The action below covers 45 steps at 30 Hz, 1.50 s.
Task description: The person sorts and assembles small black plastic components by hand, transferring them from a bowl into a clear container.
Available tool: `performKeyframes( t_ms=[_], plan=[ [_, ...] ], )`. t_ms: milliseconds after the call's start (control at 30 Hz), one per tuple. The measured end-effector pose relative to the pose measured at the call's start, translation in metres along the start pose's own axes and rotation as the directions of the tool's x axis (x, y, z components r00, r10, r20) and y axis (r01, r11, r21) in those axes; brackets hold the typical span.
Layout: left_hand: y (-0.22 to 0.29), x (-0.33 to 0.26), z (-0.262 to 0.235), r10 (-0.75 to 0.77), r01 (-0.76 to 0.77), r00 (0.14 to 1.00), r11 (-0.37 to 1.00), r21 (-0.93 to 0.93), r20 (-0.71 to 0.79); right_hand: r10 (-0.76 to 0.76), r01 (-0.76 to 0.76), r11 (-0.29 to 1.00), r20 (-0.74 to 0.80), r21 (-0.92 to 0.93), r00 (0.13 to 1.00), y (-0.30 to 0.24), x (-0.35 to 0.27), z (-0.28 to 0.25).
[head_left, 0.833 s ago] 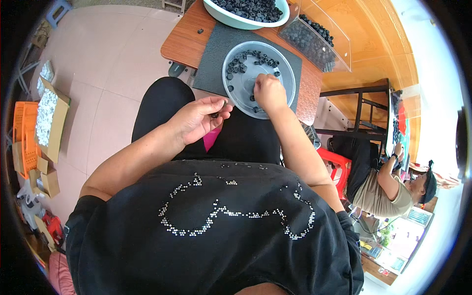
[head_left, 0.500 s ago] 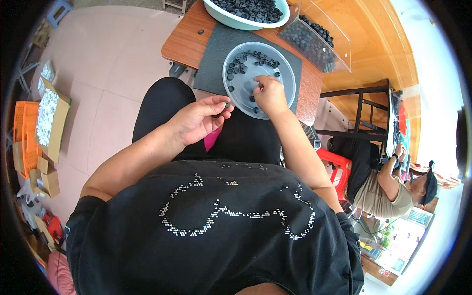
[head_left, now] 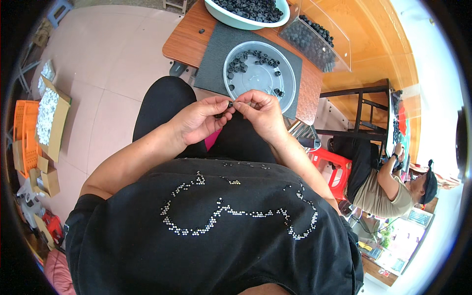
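Brown table (head_left: 187, 42) at 12 o'clock from the hands. Left hand (head_left: 200, 119): thumb and fingers clamped on a small black part (head_left: 230, 104). Right hand (head_left: 263, 117): thumb and index together at that part; can't tell if gripping. Clear bowl (head_left: 253, 78) at 1, more parts inside, on dark mat (head_left: 211, 66). Pale-green basin (head_left: 231, 20) at 12, clear bin (head_left: 341, 54) at 2, co-worker (head_left: 381, 195) at 4.
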<state>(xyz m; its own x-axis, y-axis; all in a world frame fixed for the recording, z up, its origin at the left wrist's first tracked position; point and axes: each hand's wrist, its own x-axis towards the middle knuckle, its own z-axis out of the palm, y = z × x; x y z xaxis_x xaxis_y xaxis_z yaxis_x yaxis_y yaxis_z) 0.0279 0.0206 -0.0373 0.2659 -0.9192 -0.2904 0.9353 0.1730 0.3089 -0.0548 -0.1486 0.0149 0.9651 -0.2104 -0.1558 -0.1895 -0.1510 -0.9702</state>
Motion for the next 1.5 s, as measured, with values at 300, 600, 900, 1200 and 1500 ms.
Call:
performKeyframes(
  t_ms=[300,600,900,1200,1500],
  plan=[
    [-0.005,0.0,0.0,0.055,-0.046,0.997,0.985,0.164,-0.053,-0.308,0.269,0.817,0.007,-0.51,0.951,-0.019,-0.01,0.006],
    [-0.01,0.0,-0.002,0.045,-0.038,0.998,0.988,0.149,-0.05,-0.368,0.329,0.81,0.016,-0.486,0.93,-0.008,-0.017,0.009],
    [-0.007,-0.003,0.004,0.008,-0.011,0.998,0.999,0.046,0.068,-0.281,0.251,0.923,-0.065,-0.293,0.958,0.001,-0.017,0.008],
    [-0.006,-0.011,0.02,-0.057,0.056,0.998,0.998,0.039,0.026,-0.368,0.354,0.927,-0.114,-0.122,0.923,0.002,-0.017,0.017],
    [-0.007,-0.002,0.004,0.094,-0.079,0.99,0.987,0.142,-0.107,-0.114,0.102,0.992,-0.17,-0.078,0.979,-0.005,-0.025,0.005]
  ],
)
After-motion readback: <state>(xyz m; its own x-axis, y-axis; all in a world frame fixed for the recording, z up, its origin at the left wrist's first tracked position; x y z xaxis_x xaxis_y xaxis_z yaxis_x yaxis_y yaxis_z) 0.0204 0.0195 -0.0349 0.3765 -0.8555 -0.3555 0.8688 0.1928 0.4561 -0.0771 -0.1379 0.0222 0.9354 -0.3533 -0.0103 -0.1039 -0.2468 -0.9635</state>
